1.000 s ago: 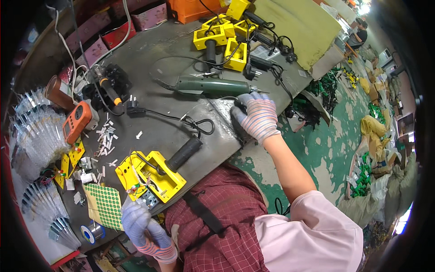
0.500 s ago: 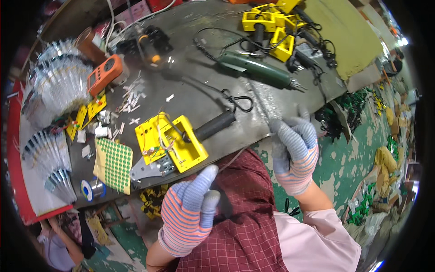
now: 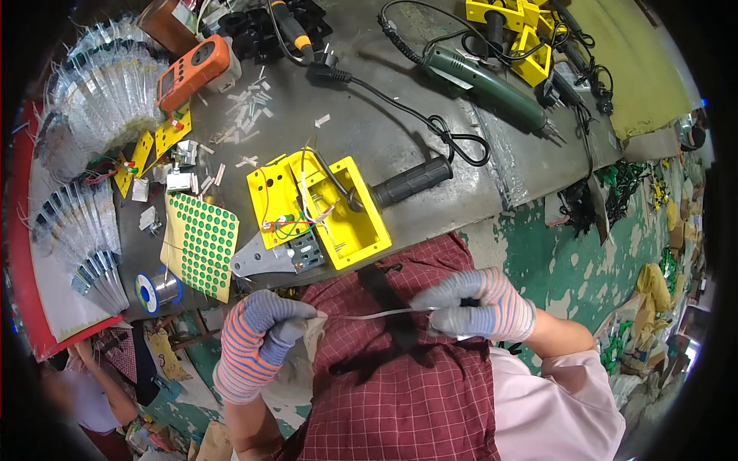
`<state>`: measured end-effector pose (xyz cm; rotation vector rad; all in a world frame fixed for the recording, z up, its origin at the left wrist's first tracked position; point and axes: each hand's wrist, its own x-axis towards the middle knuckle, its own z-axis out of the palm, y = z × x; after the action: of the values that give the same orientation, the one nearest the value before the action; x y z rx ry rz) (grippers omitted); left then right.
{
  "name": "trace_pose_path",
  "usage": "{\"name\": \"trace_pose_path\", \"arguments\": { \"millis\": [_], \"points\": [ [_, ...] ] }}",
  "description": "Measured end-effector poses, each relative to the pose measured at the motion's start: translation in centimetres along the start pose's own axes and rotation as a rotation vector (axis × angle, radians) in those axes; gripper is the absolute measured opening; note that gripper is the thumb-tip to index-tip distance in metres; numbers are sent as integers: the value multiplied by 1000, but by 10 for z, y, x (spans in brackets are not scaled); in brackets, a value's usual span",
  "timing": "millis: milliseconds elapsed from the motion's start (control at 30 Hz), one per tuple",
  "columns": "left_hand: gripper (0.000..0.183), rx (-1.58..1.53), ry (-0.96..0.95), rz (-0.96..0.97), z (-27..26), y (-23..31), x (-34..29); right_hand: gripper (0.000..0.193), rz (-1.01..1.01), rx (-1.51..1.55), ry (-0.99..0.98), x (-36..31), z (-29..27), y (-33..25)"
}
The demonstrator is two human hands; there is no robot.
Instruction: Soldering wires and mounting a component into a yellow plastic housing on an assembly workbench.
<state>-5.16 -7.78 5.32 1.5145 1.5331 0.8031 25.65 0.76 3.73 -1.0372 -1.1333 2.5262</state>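
A thin silvery wire stretches nearly level in front of the dark red checked apron. My left hand, in a striped knitted glove, pinches its left end. The fingers of my right hand, gloved alike, are closed on the other end. Beyond them, at the bench edge, lies an open yellow housing with a ribbed black handle on its right. A yellow panel with coloured wires lies against its left side. A grey metal bracket sits just below that panel.
Left on the bench are a green-dotted sticker sheet, a wire spool, an orange meter and fanned bagged parts. A plug cord, a green electric screwdriver and more yellow housings lie farther back.
My right hand has come down and left, toward my left hand. The wire now runs nearly level between them, in front of the apron. The bench has shifted in view.
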Motion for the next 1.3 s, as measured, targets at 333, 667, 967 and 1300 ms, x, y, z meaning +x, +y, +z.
{"name": "trace_pose_path", "arguments": {
  "millis": [333,667,967,1300],
  "points": [
    [19,648,314,279,14,-39,32,18,-619,-575,600,-16,-21,-28],
    [21,732,466,220,26,-60,24,29,-715,-1091,527,9,-5,-32],
    [54,586,420,169,23,-73,11,21,-227,-381,429,30,11,-38],
    [52,584,407,198,21,-76,13,21,-74,-11,341,38,21,-31]
  ]
}}
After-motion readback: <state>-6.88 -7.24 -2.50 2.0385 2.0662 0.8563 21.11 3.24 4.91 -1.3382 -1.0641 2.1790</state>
